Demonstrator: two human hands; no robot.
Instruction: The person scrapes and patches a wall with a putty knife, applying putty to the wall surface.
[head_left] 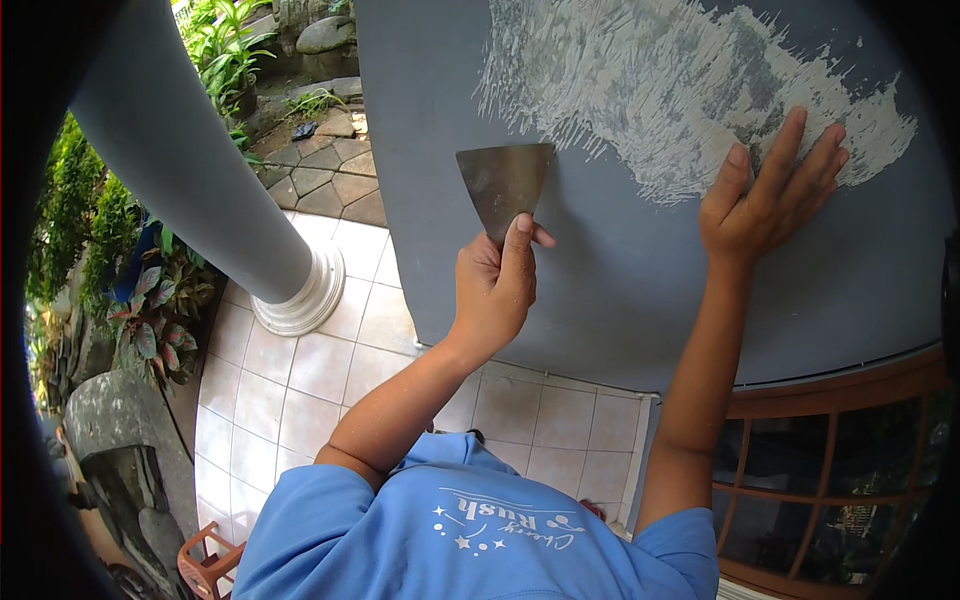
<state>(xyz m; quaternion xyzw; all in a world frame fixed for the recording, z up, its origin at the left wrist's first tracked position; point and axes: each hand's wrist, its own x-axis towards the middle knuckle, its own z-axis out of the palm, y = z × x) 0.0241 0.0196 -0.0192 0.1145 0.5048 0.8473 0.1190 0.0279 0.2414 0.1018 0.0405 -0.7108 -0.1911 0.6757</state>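
My left hand (495, 285) is closed round the handle of a putty knife (506, 183), its thumb lying up toward the wide, tapered metal blade. The blade's broad edge points away from me, just below a rough pale patch (600, 85) on the grey wall (430, 120). Whether the blade touches the wall, I cannot tell. Streaky, ragged borders surround the patch, with greyer areas in its middle. At its right end my right hand (772, 195) lies with fingers stretched out, against or very near the surface. Nothing shows in that hand.
A round grey column (200, 130) with a white base (305, 290) stands at the left on pale floor tiles (270, 385). Plants (150, 310) and stones lie beyond it. A wood-framed window (820, 470) is at the lower right, an orange-brown plastic chair (205, 565) at the lower left.
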